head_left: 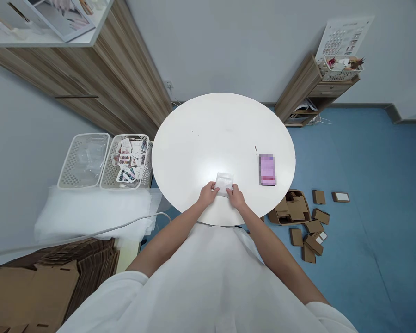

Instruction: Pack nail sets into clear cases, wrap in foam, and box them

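White oval counter [222, 122]. Over its near edge, left grip [208, 194] and right grip [236, 196], bare hands, pinch either side of a small white packet [224, 179]. On counter's right: purple item [267, 169], pixelated. Left of counter: white basket [147, 164] of printed cards [130, 159], pale sheets [93, 210]. Right of counter, on blue floor [377, 185]: open carton [305, 206], scattered small brown boxes [314, 245].

The left arm [169, 238] extends from the lower left of the frame toward its centre, the right arm [279, 254] from the lower right. The left grip [206, 194] and right grip [237, 197] pinch side by side, thumbs turned inward.
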Motion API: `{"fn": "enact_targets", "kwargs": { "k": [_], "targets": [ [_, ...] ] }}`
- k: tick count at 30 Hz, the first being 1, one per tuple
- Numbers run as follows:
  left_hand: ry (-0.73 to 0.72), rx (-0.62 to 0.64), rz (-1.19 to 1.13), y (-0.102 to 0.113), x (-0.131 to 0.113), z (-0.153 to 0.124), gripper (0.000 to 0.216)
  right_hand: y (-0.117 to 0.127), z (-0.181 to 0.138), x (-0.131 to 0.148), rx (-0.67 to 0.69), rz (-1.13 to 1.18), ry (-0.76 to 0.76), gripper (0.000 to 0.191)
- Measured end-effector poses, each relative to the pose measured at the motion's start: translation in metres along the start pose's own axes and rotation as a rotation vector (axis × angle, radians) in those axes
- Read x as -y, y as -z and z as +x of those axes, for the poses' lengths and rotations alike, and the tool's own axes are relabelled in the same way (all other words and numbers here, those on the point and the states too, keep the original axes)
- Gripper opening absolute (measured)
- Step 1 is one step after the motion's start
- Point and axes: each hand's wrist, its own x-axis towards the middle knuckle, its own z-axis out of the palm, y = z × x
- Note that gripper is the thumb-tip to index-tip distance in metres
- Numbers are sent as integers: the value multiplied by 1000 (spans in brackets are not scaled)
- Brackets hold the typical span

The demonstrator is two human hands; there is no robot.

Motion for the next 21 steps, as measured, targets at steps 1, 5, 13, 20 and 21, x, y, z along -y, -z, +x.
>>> {"fn": "enact_targets", "kwargs": {
  "k": [1,5,13,20,21],
  "targets": [
    [3,-9,10,-1,0,0,27,-1,-1,1,-7,8,-7,34],
    [5,-30,58,-2,-4,0,27,-3,-2,3,-60,9,-4,36],
    [44,-68,213,2,-8,3,31,3,4,2,-158,-119,-30,47],
    [97,-126,81,6,-12,2,49,6,-5,-5,-215,14,-4,54],
    [105,-128,67,6,-14,3,49,7,-6,-6,-218,49,7,53]
  ]
}}
